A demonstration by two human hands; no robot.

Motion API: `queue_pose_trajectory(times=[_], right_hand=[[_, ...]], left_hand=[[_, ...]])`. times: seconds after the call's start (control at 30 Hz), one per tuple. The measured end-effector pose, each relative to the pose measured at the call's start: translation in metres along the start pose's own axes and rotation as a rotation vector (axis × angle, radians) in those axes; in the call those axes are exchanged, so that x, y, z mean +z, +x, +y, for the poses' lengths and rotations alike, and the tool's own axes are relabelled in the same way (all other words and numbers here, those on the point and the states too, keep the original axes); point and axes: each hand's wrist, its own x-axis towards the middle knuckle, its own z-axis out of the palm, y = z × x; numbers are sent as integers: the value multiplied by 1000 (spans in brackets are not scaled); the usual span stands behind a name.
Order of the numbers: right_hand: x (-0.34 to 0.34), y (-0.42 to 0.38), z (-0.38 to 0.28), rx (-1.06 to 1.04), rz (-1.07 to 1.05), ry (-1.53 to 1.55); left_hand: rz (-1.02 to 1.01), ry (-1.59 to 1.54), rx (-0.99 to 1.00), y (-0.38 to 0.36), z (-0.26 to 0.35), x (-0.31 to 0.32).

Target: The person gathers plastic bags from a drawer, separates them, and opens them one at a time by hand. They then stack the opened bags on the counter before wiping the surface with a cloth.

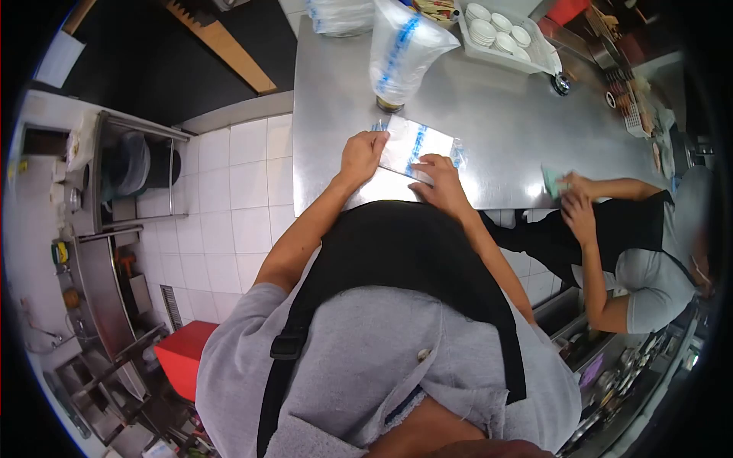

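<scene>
A flat white packet in clear plastic with a blue printed band (419,145) is on the steel table in front of me. My left hand (363,159) closes around its left edge, thumb toward the top. At the near right side, my right hand (441,182) has its fingers curled over the packet, the thumb close to the near edge. Loose clear film sticks out at both ends of the packet. Just beyond it stands a container with a dark base, covered by a white plastic bag with a blue stripe (398,53).
The steel table (332,99) ends along its left side, beside white floor tiles. A plastic bin (527,61) holds stacked white cups, with a small dark metal object (561,83) near its corner. At right, a co-worker's hands (578,200) hold a green cloth (551,183).
</scene>
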Motion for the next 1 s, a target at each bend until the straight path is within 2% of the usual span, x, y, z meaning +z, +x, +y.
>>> queue_pose_trajectory(times=[0.07, 0.23, 0.33, 0.43, 0.47, 0.53, 0.67, 0.77, 0.97, 1.0], right_hand=[[3, -3, 6, 38, 122, 2], [13, -4, 24, 3, 190, -45], [17, -1, 31, 42, 196, 31], [16, 6, 34, 57, 180, 49], [14, 7, 34, 52, 168, 38], [5, 8, 29, 40, 118, 11], [-3, 2, 6, 2, 66, -111], [8, -7, 42, -43, -34, -138], [3, -5, -3, -34, 60, -167], [4, -6, -1, -57, 62, -161]], left_hand=[[18, -24, 11, -12, 6, -9], [-116, -75, -91, -10, 6, -18], [-31, -10, -76, -10, 13, -24], [-46, 53, 314, -7, 20, -36], [-131, 103, 337, -9, 21, -36], [-290, 203, 375, -11, 24, -33], [-265, 222, 408, -18, 18, -22], [-259, 195, 389, -22, 15, -19], [-313, 220, 333, -16, 13, -23], [-274, 197, 360, -17, 17, -25]])
